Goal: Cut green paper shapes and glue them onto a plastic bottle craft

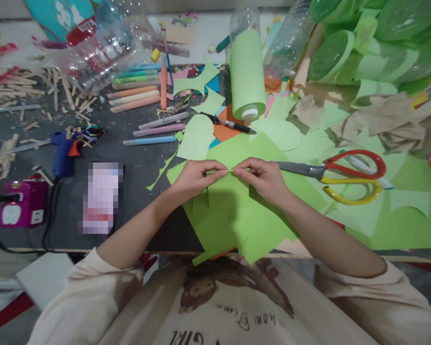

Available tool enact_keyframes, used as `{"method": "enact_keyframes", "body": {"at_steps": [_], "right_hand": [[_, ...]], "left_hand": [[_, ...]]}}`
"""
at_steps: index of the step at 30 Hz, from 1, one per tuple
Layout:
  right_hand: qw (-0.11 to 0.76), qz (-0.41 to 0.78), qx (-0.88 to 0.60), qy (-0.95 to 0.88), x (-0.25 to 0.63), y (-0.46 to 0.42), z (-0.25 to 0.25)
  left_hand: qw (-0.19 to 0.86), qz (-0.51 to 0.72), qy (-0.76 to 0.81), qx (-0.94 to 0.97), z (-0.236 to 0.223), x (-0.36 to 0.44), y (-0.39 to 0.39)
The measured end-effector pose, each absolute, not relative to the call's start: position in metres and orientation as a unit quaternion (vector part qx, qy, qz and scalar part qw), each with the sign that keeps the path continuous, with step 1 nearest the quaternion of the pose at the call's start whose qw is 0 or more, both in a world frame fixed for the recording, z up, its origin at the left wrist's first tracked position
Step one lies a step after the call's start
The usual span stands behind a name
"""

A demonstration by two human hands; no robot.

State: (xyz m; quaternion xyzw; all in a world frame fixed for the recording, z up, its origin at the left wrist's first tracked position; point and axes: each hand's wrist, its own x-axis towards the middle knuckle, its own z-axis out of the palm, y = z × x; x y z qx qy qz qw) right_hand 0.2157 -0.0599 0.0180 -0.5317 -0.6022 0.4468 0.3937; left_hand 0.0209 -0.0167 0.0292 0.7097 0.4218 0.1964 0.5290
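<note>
My left hand (197, 176) and my right hand (262, 176) meet over the middle of the table, both pinched on a thin strip of light green paper (231, 169) stretched between their fingertips. Below them lies a stack of light green paper sheets (237, 220) reaching the table's front edge. Red and yellow scissors (345, 175) rest just right of my right hand, blades pointing toward it. A black marker (230, 123) lies a little farther back.
A bottle wrapped in green paper (247, 72) stands behind the hands, with clear plastic bottles (100, 48) at left. Chalk sticks (140, 96), wooden sticks (7, 86), a blue glue gun (62, 151) and a pink box (21, 203) fill the left. Green-covered shapes (373, 38) pile at right.
</note>
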Motion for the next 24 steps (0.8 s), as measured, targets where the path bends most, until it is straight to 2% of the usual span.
{"method": "enact_keyframes", "body": {"at_steps": [13, 19, 24], "right_hand": [[0.397, 0.476, -0.517, -0.590, 0.2163, -0.0599, 0.0184], [0.396, 0.493, -0.515, -0.579, 0.2156, -0.0589, 0.0201], [0.352, 0.479, -0.517, -0.616, 0.2162, -0.0580, 0.0178]], "left_hand": [[0.520, 0.215, 0.432, 0.704, 0.0282, 0.0221, -0.0178], [0.485, 0.224, 0.426, 0.730, 0.0274, 0.0202, -0.0211], [0.456, 0.218, 0.412, 0.758, 0.0271, 0.0204, -0.0224]]}}
